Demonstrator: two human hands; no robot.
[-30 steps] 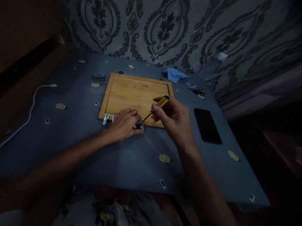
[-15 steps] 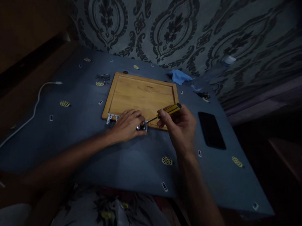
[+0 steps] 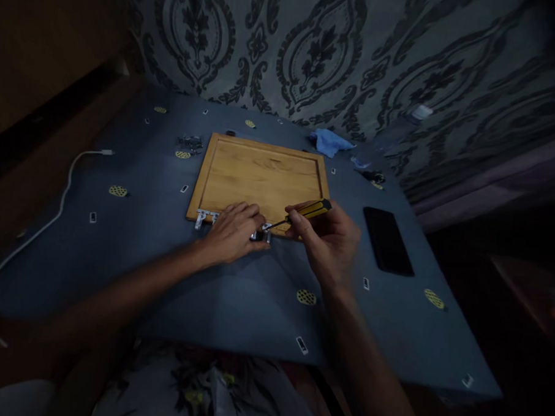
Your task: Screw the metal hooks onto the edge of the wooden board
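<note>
A framed wooden panel (image 3: 266,171) lies flat on the table. Along its near edge, my left hand (image 3: 235,230) is closed on a metal hinge (image 3: 260,235), its thumb below and its fingers over the top. Part of that hinge is hidden by the fingers. A second metal hinge (image 3: 200,219) sits at the panel's near left corner. My right hand (image 3: 326,234) grips a yellow and black screwdriver (image 3: 312,209), tilted with its shaft pointing down and left. The screwdriver's tip meets the hinge beside my left fingertips; the screw itself is too small to make out.
A black phone (image 3: 388,241) lies right of the panel. Behind it are a blue cloth (image 3: 332,142), a clear bottle (image 3: 395,130) and a small dark object (image 3: 374,175). Small metal pieces (image 3: 189,143) lie at the back left, and a white cable (image 3: 66,192) runs along the left.
My right hand has lowered the screwdriver's handle slightly, so it leans flatter, and its grip has shifted. My left hand stays in place on the hinge.
</note>
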